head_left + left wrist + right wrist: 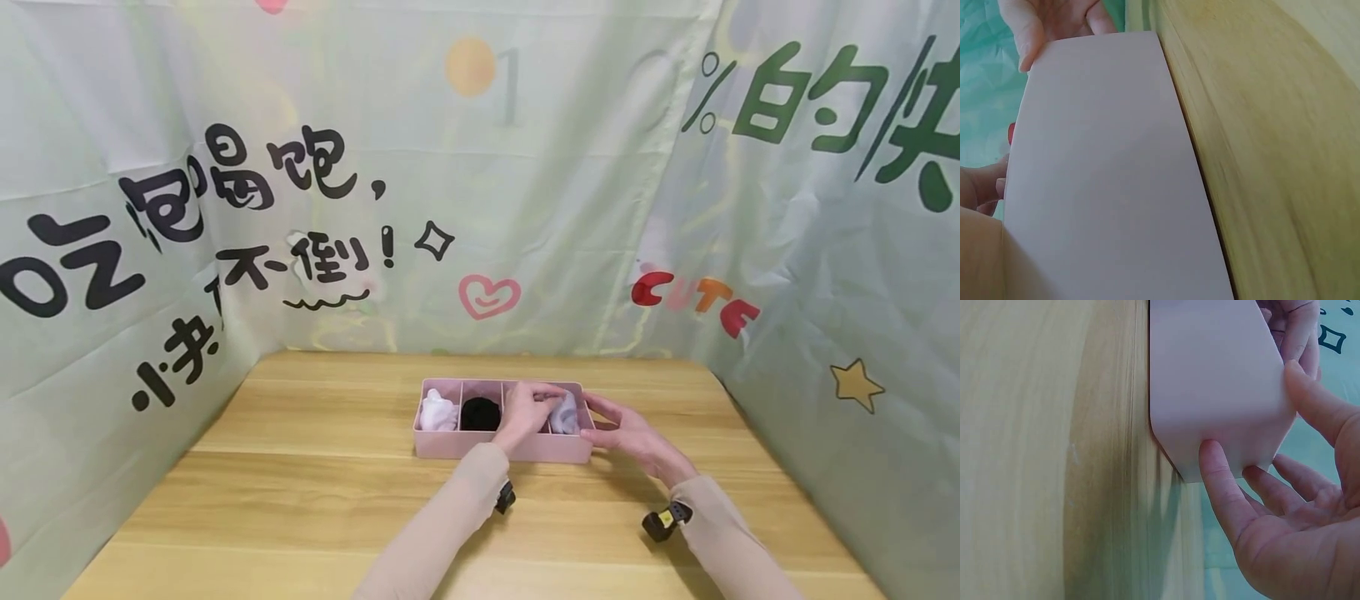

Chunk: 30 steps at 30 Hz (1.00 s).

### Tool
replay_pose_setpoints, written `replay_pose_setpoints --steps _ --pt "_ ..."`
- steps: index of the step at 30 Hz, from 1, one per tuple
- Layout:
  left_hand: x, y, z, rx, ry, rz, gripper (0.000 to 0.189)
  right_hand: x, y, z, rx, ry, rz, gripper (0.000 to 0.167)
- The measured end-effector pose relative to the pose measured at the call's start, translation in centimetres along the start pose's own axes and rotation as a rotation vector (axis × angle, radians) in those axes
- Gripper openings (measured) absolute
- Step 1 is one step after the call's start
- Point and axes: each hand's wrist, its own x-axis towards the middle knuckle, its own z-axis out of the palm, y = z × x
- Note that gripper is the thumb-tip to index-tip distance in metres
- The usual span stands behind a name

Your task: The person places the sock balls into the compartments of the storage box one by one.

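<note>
A pink divided box (502,447) sits on the table with its long side facing me. A balled-up white cloth (438,412) fills its leftmost compartment, and a black one (480,413) lies in the compartment beside it. My left hand (525,410) reaches over the third compartment, hiding most of it, and its fingertips pinch the grey cloth bundle (565,416) in the rightmost compartment. At the box's right end, my right hand (637,437) holds the corner. In the right wrist view, its thumb (1300,381) lies at the rim while its fingers (1213,456) press the end wall.
The box stands on a wood-grain table (315,483), towards its back edge. Printed fabric (555,208) hangs behind the table and along both sides. Small black cameras (663,522) are strapped to both wrists, over beige sleeves (442,521).
</note>
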Motion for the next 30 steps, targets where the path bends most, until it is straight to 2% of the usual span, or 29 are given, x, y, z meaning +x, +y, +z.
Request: replay_pose_setpoints --steps 8,13,18,20,26,30 --pt "0.1 0.1 -0.2 -0.035 0.01 0.004 0.019 0.1 -0.1 -0.1 -0.016 -0.014 -0.003 0.083" --pt "0.3 0.0 -0.1 -0.075 0.024 0.0 0.016 0.1 -0.1 -0.1 -0.011 -0.007 0.0 0.079" --pt "0.2 -0.1 -0.1 -0.037 0.014 -0.01 0.016 0.1 -0.1 -0.1 -0.023 -0.006 -0.005 0.079" --pt "0.2 -0.2 -0.2 -0.053 0.009 -0.011 0.017 0.1 -0.1 -0.1 -0.027 -0.004 -0.006 0.078" --pt "0.4 -0.4 -1.5 -0.151 -0.009 0.01 0.016 -0.1 0.0 -0.2 -0.01 0.005 -0.005 0.077" --pt "0.7 -1.0 -3.1 -0.154 -0.002 0.041 0.015 -0.3 -0.4 -0.1 0.004 0.042 -0.013 0.072"
